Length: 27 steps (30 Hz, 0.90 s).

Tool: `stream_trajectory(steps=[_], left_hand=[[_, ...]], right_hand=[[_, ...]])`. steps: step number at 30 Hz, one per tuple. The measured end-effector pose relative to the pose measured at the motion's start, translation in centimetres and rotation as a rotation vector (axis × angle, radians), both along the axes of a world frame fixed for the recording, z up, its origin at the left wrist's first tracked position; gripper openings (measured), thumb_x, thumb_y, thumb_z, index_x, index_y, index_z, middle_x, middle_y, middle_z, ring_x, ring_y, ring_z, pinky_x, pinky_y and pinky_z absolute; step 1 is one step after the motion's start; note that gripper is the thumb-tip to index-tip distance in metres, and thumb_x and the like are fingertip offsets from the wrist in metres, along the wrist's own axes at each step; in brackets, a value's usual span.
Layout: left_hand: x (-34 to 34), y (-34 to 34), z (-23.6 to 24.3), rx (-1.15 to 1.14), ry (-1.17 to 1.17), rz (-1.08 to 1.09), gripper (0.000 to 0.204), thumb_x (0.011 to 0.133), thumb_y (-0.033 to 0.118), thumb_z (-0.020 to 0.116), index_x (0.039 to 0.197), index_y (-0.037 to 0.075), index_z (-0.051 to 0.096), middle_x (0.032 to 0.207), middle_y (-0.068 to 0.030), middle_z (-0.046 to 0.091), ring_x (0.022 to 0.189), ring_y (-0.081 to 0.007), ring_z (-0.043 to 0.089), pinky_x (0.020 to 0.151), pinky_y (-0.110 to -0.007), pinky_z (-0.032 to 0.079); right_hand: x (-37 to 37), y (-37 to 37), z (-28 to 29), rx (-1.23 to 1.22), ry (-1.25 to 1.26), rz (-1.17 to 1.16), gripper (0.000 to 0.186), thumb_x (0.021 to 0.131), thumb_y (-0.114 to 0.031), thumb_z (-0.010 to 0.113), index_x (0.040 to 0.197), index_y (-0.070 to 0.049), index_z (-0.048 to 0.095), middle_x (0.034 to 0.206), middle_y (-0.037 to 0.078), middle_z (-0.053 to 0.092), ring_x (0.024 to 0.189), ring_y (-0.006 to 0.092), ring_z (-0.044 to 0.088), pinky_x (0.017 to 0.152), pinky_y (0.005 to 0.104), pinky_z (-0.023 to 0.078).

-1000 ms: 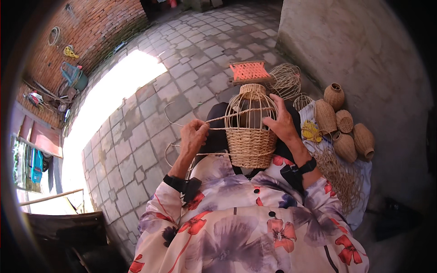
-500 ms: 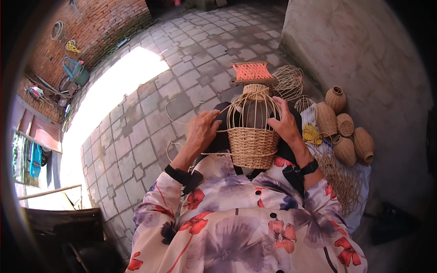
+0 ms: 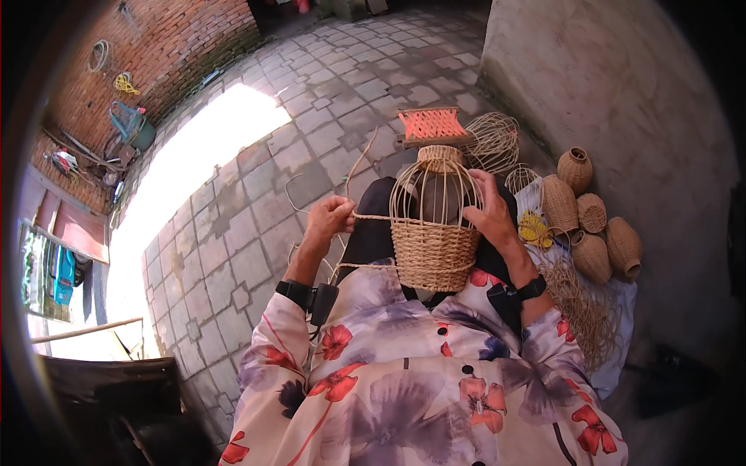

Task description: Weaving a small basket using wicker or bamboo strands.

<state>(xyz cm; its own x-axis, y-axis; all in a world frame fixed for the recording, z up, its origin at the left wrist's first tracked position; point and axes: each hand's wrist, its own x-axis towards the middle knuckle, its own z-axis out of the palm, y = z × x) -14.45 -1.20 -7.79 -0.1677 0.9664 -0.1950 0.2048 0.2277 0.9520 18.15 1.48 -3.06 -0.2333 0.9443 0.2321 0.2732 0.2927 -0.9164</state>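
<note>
A partly woven basket [image 3: 434,256] rests between my knees. Its lower part is densely woven, bare upright ribs [image 3: 423,190] stand above, and a woven collar [image 3: 440,159] rings the far end. My left hand [image 3: 332,216], off to the left, pinches a twisted cord [image 3: 371,216] that runs taut from the weaving's upper edge; its free end sticks up past my fingers. My right hand [image 3: 491,213] grips the basket's right side, thumb on the ribs near the weaving edge. A second cord [image 3: 365,266] leaves the basket lower down, toward my left wrist.
Just past the basket is a wooden-framed stool with orange webbing [image 3: 431,123]. A coil of cord [image 3: 495,140] lies beside it. Several finished woven vases [image 3: 558,203] and loose cord [image 3: 579,311] lie on a white sheet at right, near a wall [image 3: 614,93]. Paving [image 3: 256,210] spreads left.
My left hand has moved left, away from the basket, drawing the cord out straight. My right hand stays at the basket's right side.
</note>
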Motion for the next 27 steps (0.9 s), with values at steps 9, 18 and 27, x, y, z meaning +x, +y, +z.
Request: stream_trajectory(steps=[9, 18, 27], left_hand=[[6.7, 0.6, 3.2, 0.414, 0.088, -0.32, 0.014, 0.086, 0.017, 0.065, 0.094, 0.005, 0.063, 0.076, -0.0072, 0.063, 0.066, -0.0218, 0.064, 0.06, -0.034, 0.051], [10.3, -0.3, 6.2, 0.756, 0.662, -0.244, 0.017, 0.08, 0.005, 0.057, 0.096, 0.007, 0.057, 0.079, -0.0153, 0.061, 0.07, -0.0372, 0.062, 0.061, -0.047, 0.049], [10.4, -0.9, 6.2, 0.467, 0.261, -0.282, 0.036, 0.083, 0.002, 0.06, 0.119, 0.009, 0.059, 0.078, -0.0063, 0.062, 0.062, -0.0178, 0.06, 0.058, -0.031, 0.049]], right_hand=[[0.1, -0.1, -0.1, -0.011, 0.014, 0.008, 0.064, 0.072, -0.006, 0.058, 0.132, 0.001, 0.039, 0.129, 0.022, 0.052, 0.127, 0.0306, 0.048, 0.107, 0.0346, 0.034], [1.7, 0.5, -0.7, -0.11, 0.228, -0.057, 0.062, 0.08, -0.021, 0.069, 0.134, -0.006, 0.042, 0.136, 0.019, 0.048, 0.128, 0.031, 0.046, 0.105, 0.0434, 0.037], [-1.8, 1.5, 1.2, 0.161, -0.172, -0.113, 0.07, 0.076, -0.032, 0.072, 0.132, -0.003, 0.042, 0.128, 0.021, 0.05, 0.122, 0.0359, 0.046, 0.104, 0.0424, 0.036]])
